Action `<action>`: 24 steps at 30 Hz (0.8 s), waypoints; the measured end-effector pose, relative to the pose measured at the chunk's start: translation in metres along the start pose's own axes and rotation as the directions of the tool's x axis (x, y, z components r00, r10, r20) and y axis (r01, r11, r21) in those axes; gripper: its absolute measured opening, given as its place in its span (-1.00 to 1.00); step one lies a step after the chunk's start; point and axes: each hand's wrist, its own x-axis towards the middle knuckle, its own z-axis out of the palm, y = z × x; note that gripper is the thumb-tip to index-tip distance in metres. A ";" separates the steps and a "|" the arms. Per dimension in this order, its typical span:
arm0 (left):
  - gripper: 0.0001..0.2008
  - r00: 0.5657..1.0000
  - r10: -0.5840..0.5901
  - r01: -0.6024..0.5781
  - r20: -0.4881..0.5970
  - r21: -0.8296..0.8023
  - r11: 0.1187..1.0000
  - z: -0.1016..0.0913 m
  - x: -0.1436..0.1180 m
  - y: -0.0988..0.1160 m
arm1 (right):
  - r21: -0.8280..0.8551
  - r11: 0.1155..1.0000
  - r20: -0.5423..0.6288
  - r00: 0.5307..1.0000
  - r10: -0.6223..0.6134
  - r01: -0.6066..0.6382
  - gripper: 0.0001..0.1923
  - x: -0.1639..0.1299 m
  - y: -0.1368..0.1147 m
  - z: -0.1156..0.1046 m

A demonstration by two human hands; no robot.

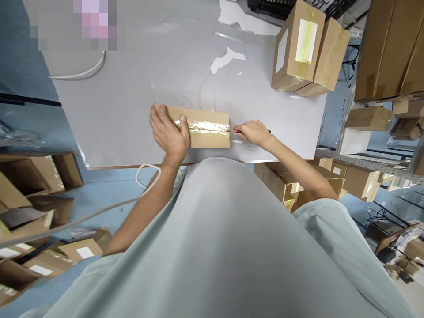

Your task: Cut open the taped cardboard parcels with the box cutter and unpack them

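Note:
A small cardboard box [205, 128] sealed with shiny clear tape lies flat on the white table [139, 88], near its front edge. My left hand [168, 131] lies over the box's left end, palm down, fingers wrapped over the far edge. My right hand [254, 132] is at the box's right end and grips a thin tool with a red and black handle [237, 131]. The tool's tip touches the tape seam at the right edge of the box.
Two taped cardboard boxes [306, 48] stand at the table's back right. Torn scraps of white film [228, 59] lie on the tabletop. Open cartons [36, 185] crowd the floor at left, more boxes [281, 183] sit under the table's right side, and metal shelving [371, 163] stands right. A white cable [145, 181] hangs off the front edge.

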 end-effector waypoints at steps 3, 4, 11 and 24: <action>-0.20 0.991 -0.022 0.032 0.133 -0.070 0.997 -0.001 -0.003 0.003 | 0.112 0.992 -0.048 0.998 -0.048 0.053 -0.57 0.007 0.015 0.027; -0.20 0.990 -0.014 0.024 0.140 -0.073 0.997 -0.001 -0.003 0.002 | 0.153 0.986 -0.068 0.996 -0.049 0.059 -0.57 0.007 0.016 0.038; -0.13 0.997 0.068 -0.065 -0.045 0.073 0.995 -0.020 0.012 -0.034 | 0.584 0.800 -0.259 0.901 0.347 -0.140 -0.59 -0.018 -0.001 0.107; -0.13 0.991 0.085 -0.084 -0.106 0.018 0.996 -0.031 0.022 -0.083 | 0.955 0.294 -0.147 0.811 0.566 -0.033 -0.43 0.033 -0.090 0.096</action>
